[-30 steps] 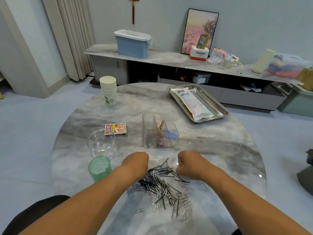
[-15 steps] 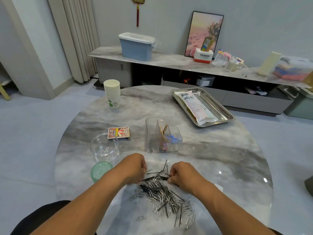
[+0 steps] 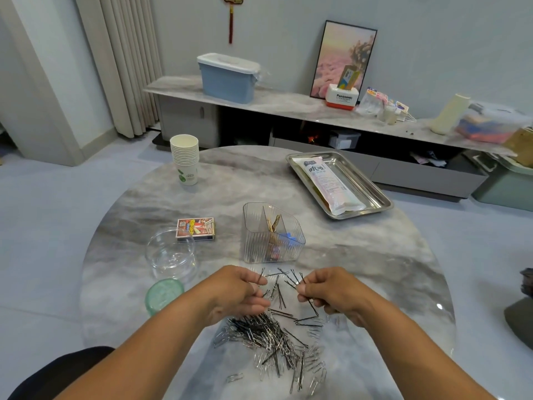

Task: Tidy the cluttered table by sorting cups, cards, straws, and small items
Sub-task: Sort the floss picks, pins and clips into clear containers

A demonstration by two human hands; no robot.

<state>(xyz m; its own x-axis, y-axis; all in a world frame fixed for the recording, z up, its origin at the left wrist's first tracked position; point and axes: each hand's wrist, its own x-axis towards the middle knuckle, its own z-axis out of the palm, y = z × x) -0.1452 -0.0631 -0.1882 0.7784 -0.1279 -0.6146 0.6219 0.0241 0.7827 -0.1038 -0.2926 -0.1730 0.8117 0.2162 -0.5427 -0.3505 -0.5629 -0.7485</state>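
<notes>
**Black hairpins pinched in both hands above the mixed pile**

Pinched between the thumb and curled fingers of the left hand (image 3: 233, 293) is a thin black hairpin (image 3: 262, 277), its prongs pointing up and away. Several more black hairpins (image 3: 300, 281) are gripped in the same manner by the right hand (image 3: 331, 293), one of them hanging down past the knuckles toward the tabletop. Both hands are held just above the far edge of the pile of pins and clips (image 3: 274, 345).

That pile is spread over the near part of the round marble table (image 3: 375, 255). It is made up of slim black hairpins, straight and two-pronged, tangled with bright silver paper clips; the silver clips are scattered most loosely along its near and right fringes, and one clip lies apart at its near left. A few loose black pins lie between the hands, on the far side of the pile.

Just beyond the pile stands a clear ribbed organizer (image 3: 272, 235), divided into compartments, with wooden clothespins and something blue inside. Left of the pile are seen a green lid (image 3: 163, 294), a clear round container (image 3: 170, 256) and, behind that, a boxed deck of cards (image 3: 196, 229). A stack of paper cups (image 3: 185, 158) is set far left beyond the pile, and a steel tray (image 3: 372, 194) bearing a packet of straws (image 3: 331, 183) far right.
</notes>
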